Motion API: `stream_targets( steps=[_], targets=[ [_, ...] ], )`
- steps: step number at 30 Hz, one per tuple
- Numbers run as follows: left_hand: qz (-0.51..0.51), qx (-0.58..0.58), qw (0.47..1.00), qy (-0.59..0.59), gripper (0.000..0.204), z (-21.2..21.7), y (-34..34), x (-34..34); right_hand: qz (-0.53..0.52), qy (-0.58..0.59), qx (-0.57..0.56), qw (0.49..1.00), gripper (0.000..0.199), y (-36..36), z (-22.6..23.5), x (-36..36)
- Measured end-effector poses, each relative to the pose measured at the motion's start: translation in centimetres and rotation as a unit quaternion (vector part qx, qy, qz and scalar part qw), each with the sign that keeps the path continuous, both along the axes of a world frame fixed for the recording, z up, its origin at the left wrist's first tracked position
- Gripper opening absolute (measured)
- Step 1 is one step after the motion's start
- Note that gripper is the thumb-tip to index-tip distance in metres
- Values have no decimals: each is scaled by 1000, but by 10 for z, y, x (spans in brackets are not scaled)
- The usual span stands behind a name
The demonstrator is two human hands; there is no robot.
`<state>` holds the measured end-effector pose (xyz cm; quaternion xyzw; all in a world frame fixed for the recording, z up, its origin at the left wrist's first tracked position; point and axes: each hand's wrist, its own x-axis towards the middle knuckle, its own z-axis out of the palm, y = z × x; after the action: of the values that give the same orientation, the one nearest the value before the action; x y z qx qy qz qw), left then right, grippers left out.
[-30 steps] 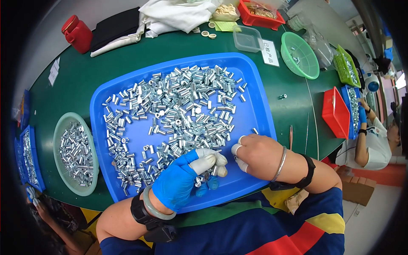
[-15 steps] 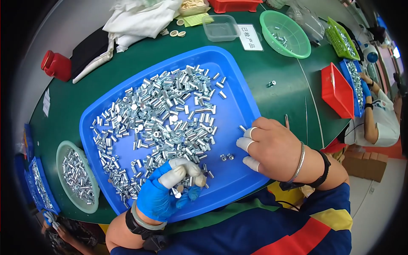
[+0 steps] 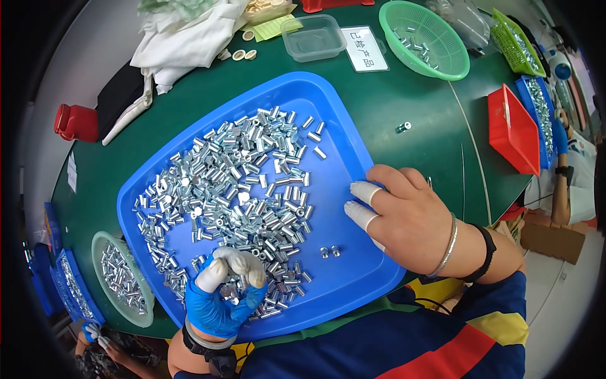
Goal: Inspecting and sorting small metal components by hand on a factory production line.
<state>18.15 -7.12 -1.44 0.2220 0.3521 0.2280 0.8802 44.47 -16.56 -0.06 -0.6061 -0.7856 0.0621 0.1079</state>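
Observation:
A blue tray (image 3: pixel 353 136) holds a heap of small silver rivet nuts (image 3: pixel 214 158). Over its near part, my left hand (image 3: pixel 221 297), in a blue glove with white finger covers, is curled closed around a few rivet nuts; one shows in the palm. My right hand (image 3: pixel 410 221), with white covers on its fingertips, reaches over the tray's right rim. Its fingers are stretched toward the tray floor, slightly apart, and no nut shows at their tips. Two rivet nuts (image 3: pixel 330 252) stand apart from the heap, left of my right hand.
On the green table (image 3: pixel 416 164) lie a lone rivet nut (image 3: pixel 403 127) and a thin rod (image 3: pixel 463 183). Around the tray are a green colander (image 3: pixel 457 63), a red bin (image 3: pixel 514 148), a clear box (image 3: pixel 314 39), a pale basket (image 3: pixel 146 309) of nuts and a red container (image 3: pixel 79 123). Other people sit nearby.
The rivet nut at my right fingertips no longer shows there. My left hand has shifted left and its fingers have curled further inward. The view has shifted slightly.

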Motion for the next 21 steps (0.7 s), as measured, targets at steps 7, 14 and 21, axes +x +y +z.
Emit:
stream_targets(
  steps=[7, 14, 21],
  targets=[
    [-8, 0, 1000, -10, 24, 1, 0, 0, 36, -31, -64, 997, 26, 13, -4, 6],
    [-36, -5, 999, -16, 24, 3, 2, -1, 57, 9, -29, 998, 22, 13, -5, 6],
    [-48, 4, 999, -12, 24, 3, 0, -2, 26, 3, 14, 1000, 21, 9, -7, -1]
  ],
)
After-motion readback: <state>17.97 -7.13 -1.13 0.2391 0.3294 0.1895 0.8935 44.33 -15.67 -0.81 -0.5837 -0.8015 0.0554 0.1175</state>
